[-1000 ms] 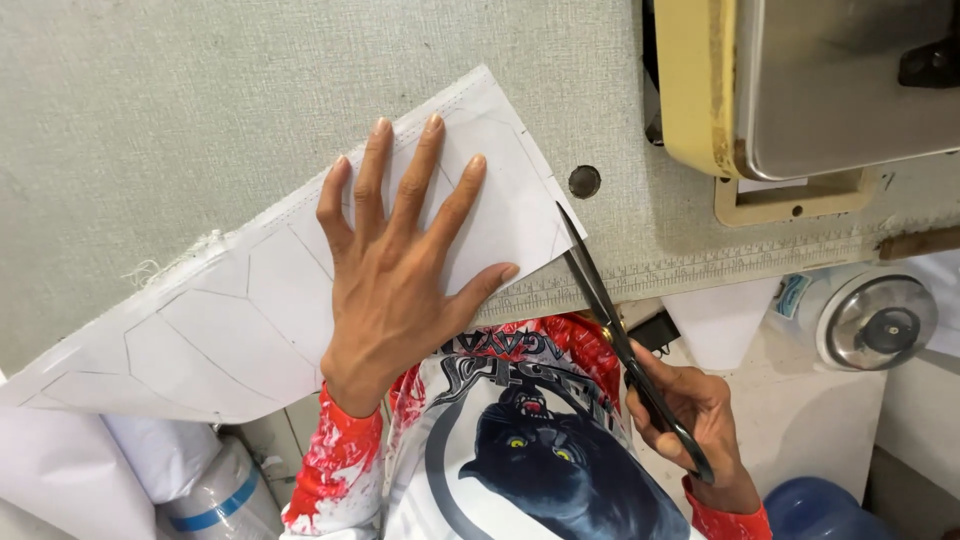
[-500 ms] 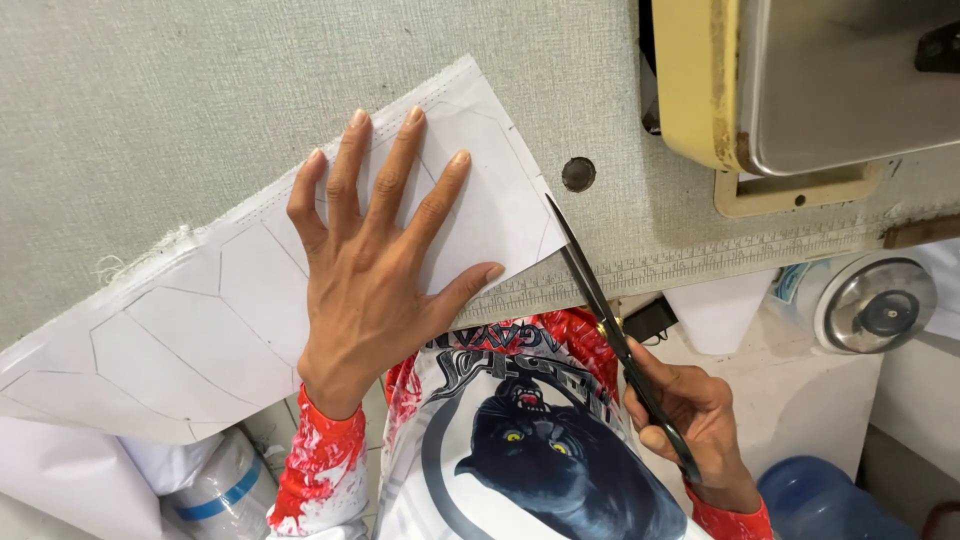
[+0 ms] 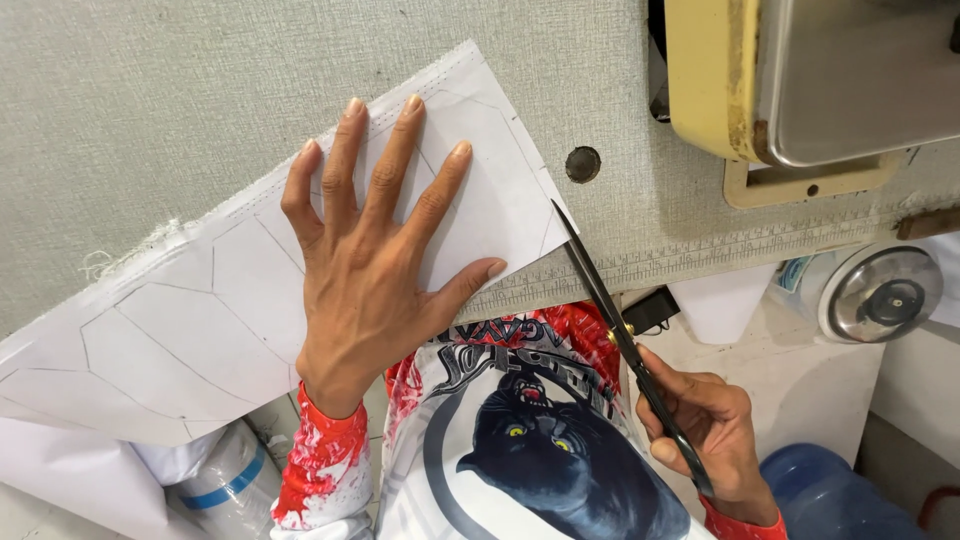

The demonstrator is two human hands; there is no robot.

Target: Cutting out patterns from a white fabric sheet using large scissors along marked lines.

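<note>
My left hand (image 3: 375, 260) lies flat with fingers spread on a white sheet of stiff fabric (image 3: 190, 330) marked with pencilled hexagon outlines. The sheet rests on a grey table (image 3: 200, 90) and hangs over its near edge. My right hand (image 3: 705, 425) grips the handles of black scissors (image 3: 600, 290). The blades point up and left, their tip touching the sheet's right edge near my left thumb. The blades look nearly closed.
A cream sewing machine base (image 3: 720, 90) with a metal plate stands at the top right. A round hole (image 3: 582, 164) sits in the tabletop beside it. A ruler strip (image 3: 700, 255) runs along the table edge. Below are a metal pulley wheel (image 3: 885, 295), a blue water bottle (image 3: 820, 490) and a plastic roll (image 3: 220, 480).
The view shifted slightly. My left hand stayed pressed on the sheet while the scissors tip moved up against the sheet's right edge.
</note>
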